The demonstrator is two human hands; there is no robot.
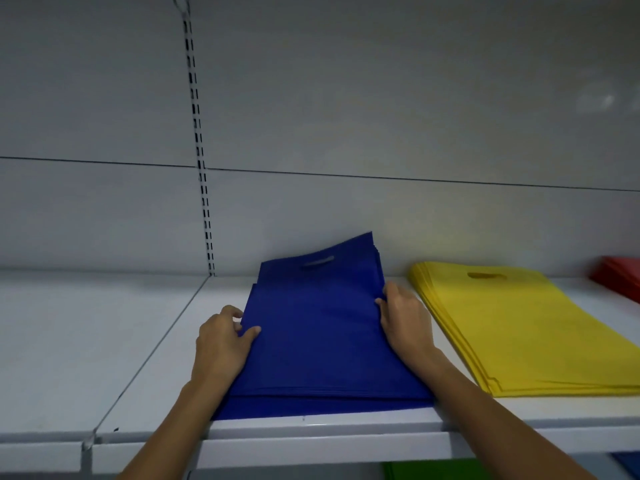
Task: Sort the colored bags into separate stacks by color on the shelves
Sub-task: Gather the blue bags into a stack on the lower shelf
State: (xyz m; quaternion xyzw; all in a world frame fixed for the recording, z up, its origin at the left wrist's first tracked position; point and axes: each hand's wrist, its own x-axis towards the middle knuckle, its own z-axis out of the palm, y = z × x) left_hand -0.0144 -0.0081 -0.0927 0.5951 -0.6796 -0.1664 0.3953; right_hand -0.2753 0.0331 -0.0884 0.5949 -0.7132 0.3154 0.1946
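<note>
The left grip (221, 341) pinches the left long edge of the blue bag stack (318, 337), thumb lying on top and fingers curled at the side. The right grip (405, 317) is curled round the opposite long edge, slightly farther back. The stack therefore lies directly between the two grips, each touching its own side and neither one nearer than the other. The stack's long axis runs from the front lip of the shelf (138, 344) toward the back panel, with the handle cut-out (317, 263) at the far end. The upper bags sit skewed on the lower ones: their far right corner is lifted and turned toward the back panel, and a lower layer shows at the front and at the far left. Any squaring-up would probably mean a small twist of the top layers between both grips, in line with that axis. Just beside the right grip, but apart from the blue stack, lies a yellow bag stack (519, 334), also lengthwise with its cut-out to the rear. Past it, at the frame's edge, is a red stack (620, 275). The shelf holds one colour per stack. Below its lip, something green (433, 472) and something blue (628, 463) show, too cropped to name.
</note>
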